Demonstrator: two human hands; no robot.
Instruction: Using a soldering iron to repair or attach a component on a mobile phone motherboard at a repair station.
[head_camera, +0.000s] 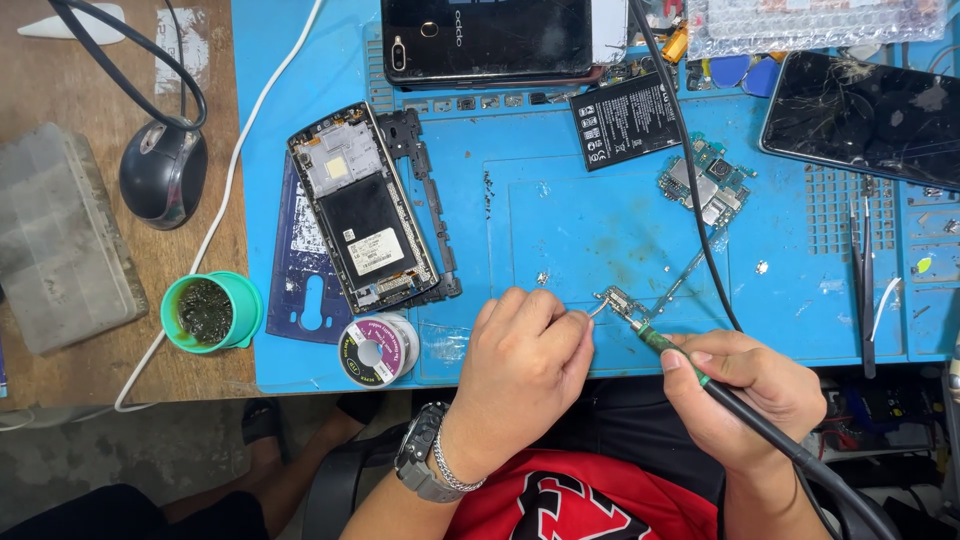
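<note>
Head view is filled by a blue work mat (600, 220) laid over a wooden table (60, 90). At eleven o'clock an opened phone frame (362, 210) is seen lying on the mat, with a dark phone (490, 40) at twelve and a cracked screen (865, 115) at two. A grey plastic box (55, 235) and a mouse (163, 172) are placed on the wood at nine to ten o'clock. Near centre, a black battery (627, 120) and a circuit board (703, 185) are set close together. A green cup of cleaning wool (210, 312) and a solder spool (378, 350) are found at seven to eight o'clock. The left hand (520, 375) is curled, its fingers pinched together on a thin solder wire (596, 310). The right hand (750, 395) is clamped around a green-tipped soldering iron (665, 345). The iron's tip and the wire are brought together on a small flex part (617, 300), just below centre on the mat.
</note>
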